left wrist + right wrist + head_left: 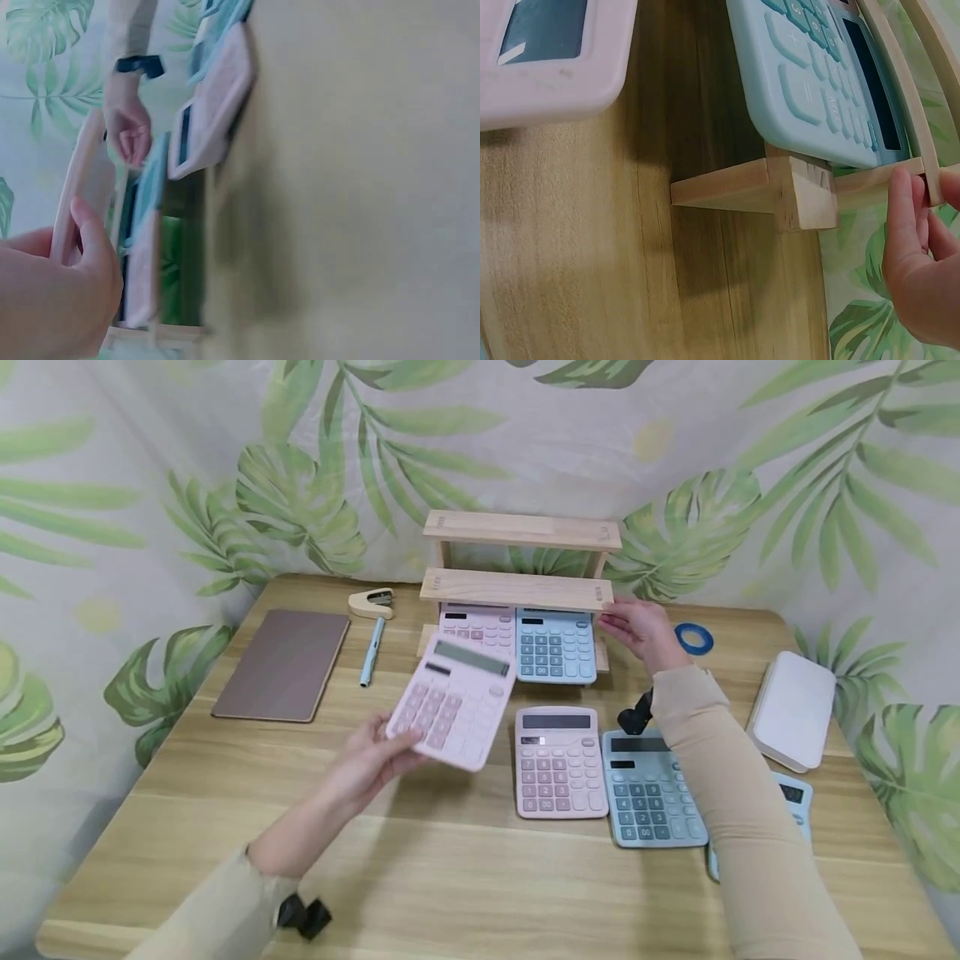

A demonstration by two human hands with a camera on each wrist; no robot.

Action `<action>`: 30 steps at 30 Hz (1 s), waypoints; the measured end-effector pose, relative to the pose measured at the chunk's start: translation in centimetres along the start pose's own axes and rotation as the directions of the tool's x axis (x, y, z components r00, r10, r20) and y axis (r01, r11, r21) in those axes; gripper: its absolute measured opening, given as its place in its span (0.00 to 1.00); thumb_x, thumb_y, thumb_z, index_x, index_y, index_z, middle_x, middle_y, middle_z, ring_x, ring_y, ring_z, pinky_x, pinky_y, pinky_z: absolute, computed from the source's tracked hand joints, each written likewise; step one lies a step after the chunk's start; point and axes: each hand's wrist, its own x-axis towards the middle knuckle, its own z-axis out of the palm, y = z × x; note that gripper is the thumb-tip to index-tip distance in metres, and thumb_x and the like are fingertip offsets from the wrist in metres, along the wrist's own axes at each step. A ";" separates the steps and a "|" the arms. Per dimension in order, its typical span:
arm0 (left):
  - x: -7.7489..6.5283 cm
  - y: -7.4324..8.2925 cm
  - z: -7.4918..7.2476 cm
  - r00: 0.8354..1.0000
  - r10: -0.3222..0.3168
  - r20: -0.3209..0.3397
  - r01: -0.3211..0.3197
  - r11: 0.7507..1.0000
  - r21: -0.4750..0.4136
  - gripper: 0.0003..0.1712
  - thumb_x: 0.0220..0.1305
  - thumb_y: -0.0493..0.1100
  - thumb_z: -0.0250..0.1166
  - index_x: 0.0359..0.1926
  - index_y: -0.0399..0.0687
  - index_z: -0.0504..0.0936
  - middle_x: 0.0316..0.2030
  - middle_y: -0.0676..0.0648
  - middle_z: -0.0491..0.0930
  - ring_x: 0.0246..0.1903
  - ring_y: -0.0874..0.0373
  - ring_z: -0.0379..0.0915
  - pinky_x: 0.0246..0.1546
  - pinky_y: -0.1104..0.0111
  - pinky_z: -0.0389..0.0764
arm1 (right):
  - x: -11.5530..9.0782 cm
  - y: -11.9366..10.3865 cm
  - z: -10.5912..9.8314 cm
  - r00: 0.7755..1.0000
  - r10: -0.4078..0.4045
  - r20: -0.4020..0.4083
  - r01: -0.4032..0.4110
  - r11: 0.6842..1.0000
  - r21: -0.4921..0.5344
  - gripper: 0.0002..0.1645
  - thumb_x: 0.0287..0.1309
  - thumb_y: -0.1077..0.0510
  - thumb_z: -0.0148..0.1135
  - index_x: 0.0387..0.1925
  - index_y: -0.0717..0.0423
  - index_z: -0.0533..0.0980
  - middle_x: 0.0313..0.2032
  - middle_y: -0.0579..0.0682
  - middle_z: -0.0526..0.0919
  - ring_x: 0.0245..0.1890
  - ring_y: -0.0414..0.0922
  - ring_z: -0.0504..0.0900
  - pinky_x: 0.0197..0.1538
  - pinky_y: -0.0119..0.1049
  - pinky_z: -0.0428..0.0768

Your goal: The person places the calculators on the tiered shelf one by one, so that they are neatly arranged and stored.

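Note:
My left hand (375, 753) holds a pink calculator (456, 703) by its lower left corner, thumb over the keys, tilted above the table. In the left wrist view this calculator (82, 176) shows edge-on. My right hand (641, 628) pinches the right end of the lower board of a wooden rack (517, 589). The right wrist view shows its fingers (904, 225) around the board's end. On the rack lie another pink calculator (487, 625), partly hidden, and a blue calculator (557, 652) beside it.
In front of the rack lie a pink calculator (561, 777) and a blue one (652, 802); another blue calculator (798, 806) is partly behind my right sleeve. A white case (793, 710) and blue tape roll (693, 639) are at right; a notebook (285, 664), pen (372, 652) and stapler (372, 602) at left.

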 end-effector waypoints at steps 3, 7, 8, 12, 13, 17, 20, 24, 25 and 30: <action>2.9 2.6 1.1 0.999 -0.005 -0.041 0.003 0.998 -0.066 0.34 0.62 0.33 0.56 0.64 0.35 0.49 0.43 0.48 0.76 0.39 0.60 0.80 0.50 0.71 0.81 | 0.0 -0.1 -0.3 1.000 -0.007 -0.005 0.007 1.000 -0.009 0.32 0.58 0.64 0.58 0.64 0.57 0.63 0.30 0.46 0.82 0.43 0.41 0.81 0.59 0.30 0.77; 6.8 5.2 2.6 0.997 -0.033 -0.076 0.021 0.988 -0.152 0.28 0.65 0.33 0.52 0.65 0.37 0.54 0.40 0.48 0.77 0.37 0.60 0.79 0.49 0.73 0.82 | 0.0 -0.1 -0.8 1.000 -0.008 -0.016 0.008 1.000 -0.015 0.33 0.58 0.64 0.58 0.65 0.56 0.62 0.30 0.46 0.82 0.44 0.42 0.80 0.59 0.30 0.77; 7.7 5.6 2.9 0.995 -0.045 -0.087 0.029 0.984 -0.178 0.28 0.66 0.34 0.52 0.64 0.38 0.55 0.39 0.47 0.77 0.37 0.60 0.79 0.48 0.74 0.82 | 0.0 -0.1 -0.9 1.000 -0.007 -0.018 0.007 1.000 -0.012 0.33 0.58 0.64 0.58 0.65 0.56 0.62 0.30 0.46 0.82 0.43 0.42 0.80 0.59 0.30 0.77; 10.5 6.6 4.3 0.991 -0.083 -0.109 0.054 0.967 -0.251 0.25 0.65 0.34 0.54 0.62 0.40 0.61 0.37 0.46 0.78 0.36 0.60 0.79 0.47 0.75 0.82 | 0.1 0.0 -1.1 1.000 -0.009 -0.011 0.009 1.000 0.001 0.33 0.58 0.64 0.58 0.65 0.57 0.62 0.28 0.45 0.82 0.40 0.41 0.81 0.56 0.29 0.79; 11.0 6.7 4.5 0.990 -0.090 -0.110 0.059 0.965 -0.257 0.24 0.65 0.34 0.54 0.62 0.40 0.62 0.38 0.46 0.77 0.36 0.60 0.78 0.47 0.75 0.82 | 0.1 0.1 -1.1 1.000 -0.009 -0.013 0.010 1.000 0.009 0.32 0.58 0.64 0.58 0.65 0.57 0.62 0.28 0.45 0.82 0.40 0.41 0.82 0.56 0.29 0.79; 12.7 7.0 5.4 0.985 -0.097 -0.142 0.058 0.964 -0.259 0.22 0.65 0.36 0.55 0.60 0.42 0.66 0.43 0.45 0.75 0.40 0.60 0.76 0.51 0.75 0.80 | 0.2 0.2 -1.0 1.000 -0.009 -0.016 0.009 1.000 0.009 0.32 0.58 0.64 0.58 0.65 0.57 0.62 0.29 0.46 0.82 0.41 0.41 0.82 0.57 0.30 0.79; 13.9 7.4 5.7 0.975 -0.105 -0.198 0.043 0.955 -0.294 0.20 0.65 0.36 0.56 0.57 0.42 0.68 0.45 0.45 0.74 0.41 0.59 0.75 0.52 0.75 0.80 | 0.3 0.2 -0.7 1.000 -0.004 -0.014 0.004 1.000 0.009 0.32 0.58 0.64 0.58 0.65 0.56 0.63 0.30 0.46 0.82 0.44 0.42 0.81 0.57 0.30 0.78; 15.3 7.7 6.1 0.954 -0.142 -0.264 0.041 0.935 -0.352 0.20 0.64 0.34 0.55 0.58 0.43 0.69 0.44 0.46 0.74 0.43 0.56 0.74 0.51 0.73 0.81 | 0.4 0.2 -0.4 1.000 -0.003 -0.012 0.003 1.000 0.018 0.33 0.58 0.64 0.58 0.65 0.55 0.62 0.31 0.46 0.82 0.46 0.43 0.80 0.57 0.30 0.79; 15.6 7.7 6.2 0.950 -0.147 -0.277 0.040 0.932 -0.360 0.21 0.64 0.33 0.55 0.58 0.43 0.68 0.44 0.46 0.74 0.44 0.56 0.74 0.50 0.72 0.81 | 0.4 0.2 -0.3 1.000 -0.003 -0.013 0.003 1.000 0.021 0.33 0.58 0.64 0.58 0.65 0.55 0.62 0.30 0.46 0.82 0.45 0.43 0.80 0.57 0.30 0.79; 16.5 7.7 6.3 0.928 -0.170 -0.332 0.028 0.919 -0.394 0.25 0.62 0.31 0.53 0.61 0.45 0.66 0.48 0.45 0.73 0.49 0.53 0.73 0.48 0.71 0.83 | 0.4 0.1 -0.3 1.000 -0.007 -0.002 0.007 1.000 0.017 0.35 0.58 0.65 0.57 0.67 0.54 0.60 0.31 0.46 0.82 0.45 0.43 0.80 0.56 0.30 0.79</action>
